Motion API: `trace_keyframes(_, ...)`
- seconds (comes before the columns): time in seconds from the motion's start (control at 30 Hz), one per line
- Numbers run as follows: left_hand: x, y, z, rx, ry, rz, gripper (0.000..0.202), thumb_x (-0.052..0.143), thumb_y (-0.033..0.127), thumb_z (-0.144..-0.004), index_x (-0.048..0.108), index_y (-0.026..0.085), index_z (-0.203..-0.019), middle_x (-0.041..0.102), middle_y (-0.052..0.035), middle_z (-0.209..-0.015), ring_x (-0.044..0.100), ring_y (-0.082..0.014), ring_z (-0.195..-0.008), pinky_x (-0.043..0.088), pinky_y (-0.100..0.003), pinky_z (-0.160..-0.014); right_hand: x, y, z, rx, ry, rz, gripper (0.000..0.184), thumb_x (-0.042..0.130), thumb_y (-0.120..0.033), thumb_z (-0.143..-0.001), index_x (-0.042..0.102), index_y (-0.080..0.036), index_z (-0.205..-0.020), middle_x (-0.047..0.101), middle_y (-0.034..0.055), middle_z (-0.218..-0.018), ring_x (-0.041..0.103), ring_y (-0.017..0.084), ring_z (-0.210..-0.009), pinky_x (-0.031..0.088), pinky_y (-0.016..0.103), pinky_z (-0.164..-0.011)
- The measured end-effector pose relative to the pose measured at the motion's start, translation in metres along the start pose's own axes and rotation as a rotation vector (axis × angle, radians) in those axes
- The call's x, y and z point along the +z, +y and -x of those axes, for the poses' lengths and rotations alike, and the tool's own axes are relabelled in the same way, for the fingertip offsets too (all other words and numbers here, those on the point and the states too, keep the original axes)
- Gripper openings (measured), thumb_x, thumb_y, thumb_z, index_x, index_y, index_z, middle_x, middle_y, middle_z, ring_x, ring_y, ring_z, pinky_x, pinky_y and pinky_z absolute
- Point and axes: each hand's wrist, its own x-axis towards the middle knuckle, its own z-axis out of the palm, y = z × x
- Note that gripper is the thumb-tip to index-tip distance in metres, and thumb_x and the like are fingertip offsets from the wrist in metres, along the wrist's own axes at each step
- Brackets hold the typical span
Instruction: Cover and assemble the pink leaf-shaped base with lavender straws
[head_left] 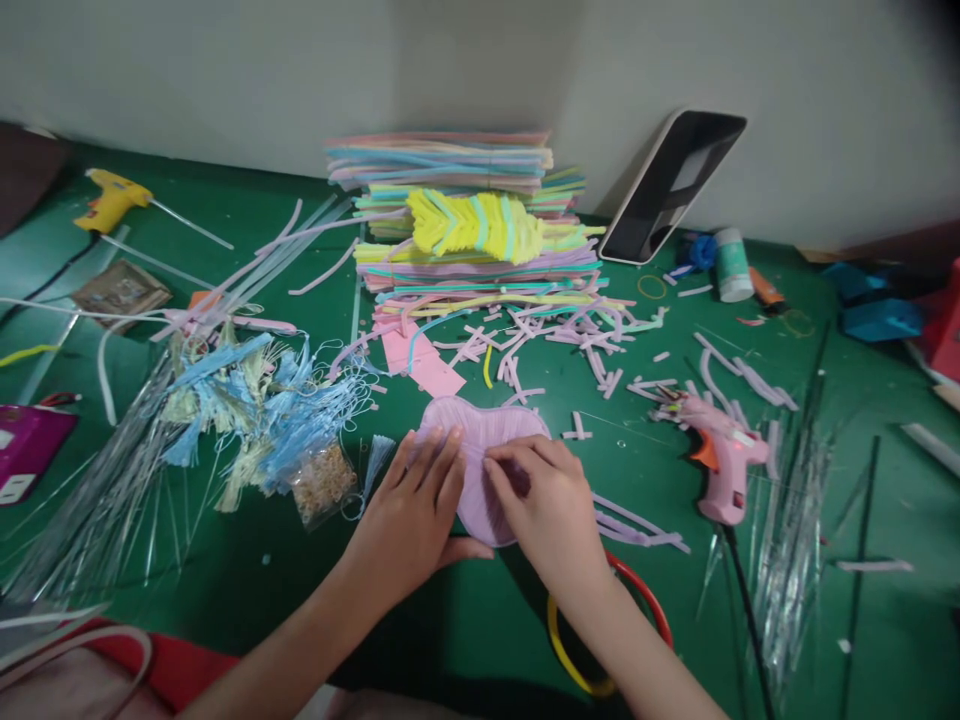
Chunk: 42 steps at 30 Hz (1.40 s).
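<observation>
Your lilac heart (474,485) lies flat on the green table (450,640), at the centre of the frame and a little below its middle. Your left hand (420,490) rests on the heart's left side, palm down with fingers spread. Your right hand (551,500) is on its right side, thumb and forefinger tips drawn close together at the surface; you cannot tell from here whether they pinch anything. Just right of that hand lie lilac strips (637,528). Above the heart are a pink card (424,360) and lilac clippings (596,345), and beyond them, at upper centre, a yellow fuzzy piece (480,225) lies on stacked stems (450,165). Left of your left hand are blue tassels (289,405) and a bag of beads (322,485). A pink glue gun (726,455) lies at right; a phone (675,185) leans on the wall (247,90) at upper right.
</observation>
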Motion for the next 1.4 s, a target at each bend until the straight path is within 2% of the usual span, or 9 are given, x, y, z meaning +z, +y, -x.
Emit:
trace_keyframes(0.33,0.003,-0.004,0.004,0.036,-0.004,0.037,0.087,0.039,0.074,-0.080,0.054,0.004,-0.129,0.048,-0.0238,-0.142,0.040,-0.0401,-0.134,0.024,-0.057,-0.112,-0.004,0.010,0.007,-0.097,0.017,0.037,0.013,0.061,-0.024,-0.088,0.070,-0.022,-0.097,0.067,0.0051,-0.092,0.057,0.022,-0.086,0.040,0.037,-0.078)
trace_keyframes(0.5,0.000,-0.010,0.006,0.062,-0.051,0.055,0.087,0.035,0.075,-0.082,0.051,0.008,-0.134,0.047,-0.0180,-0.145,0.037,-0.0381,-0.136,0.013,-0.057,-0.116,-0.003,0.009,0.006,-0.108,0.041,0.043,0.010,0.063,-0.021,-0.086,0.070,-0.021,-0.093,0.068,0.0036,-0.090,0.058,0.021,-0.084,0.040,0.036,-0.077)
trace_keyframes(0.7,0.000,-0.009,0.005,0.053,-0.099,0.049,0.086,0.033,0.074,-0.084,0.044,0.010,-0.142,0.044,-0.0120,-0.149,0.032,-0.0367,-0.138,0.002,-0.057,-0.117,-0.003,0.008,0.003,-0.053,0.048,0.005,0.006,0.067,-0.019,-0.083,0.070,-0.022,-0.086,0.068,0.0014,-0.086,0.058,0.020,-0.081,0.040,0.036,-0.076)
trace_keyframes(0.97,-0.004,-0.003,0.002,-0.021,-0.131,0.059,0.089,0.032,0.075,-0.082,0.039,0.013,-0.145,0.043,-0.0097,-0.150,0.033,-0.0357,-0.137,0.005,-0.058,-0.116,-0.002,0.008,0.002,-0.035,0.028,-0.009,0.007,0.065,-0.020,-0.085,0.071,-0.022,-0.084,0.069,0.0013,-0.084,0.057,0.019,-0.081,0.040,0.036,-0.077)
trace_keyframes(1.17,-0.006,0.006,-0.004,-0.052,-0.111,0.008,0.097,0.037,0.080,-0.076,0.044,0.009,-0.142,0.044,-0.0150,-0.148,0.034,-0.0399,-0.134,0.007,-0.061,-0.114,-0.010,0.021,0.007,-0.091,0.003,-0.014,0.011,0.065,-0.023,-0.086,0.072,-0.022,-0.093,0.068,0.0036,-0.090,0.059,0.021,-0.088,0.043,0.037,-0.081)
trace_keyframes(1.4,-0.004,0.008,-0.004,-0.068,-0.138,0.011,0.096,0.036,0.080,-0.075,0.042,0.014,-0.144,0.041,-0.0158,-0.150,0.032,-0.0429,-0.136,0.013,-0.066,-0.111,-0.019,0.032,0.018,-0.017,0.049,-0.046,0.012,0.065,-0.025,-0.085,0.073,-0.021,-0.094,0.064,0.0057,-0.091,0.060,0.021,-0.088,0.048,0.038,-0.079)
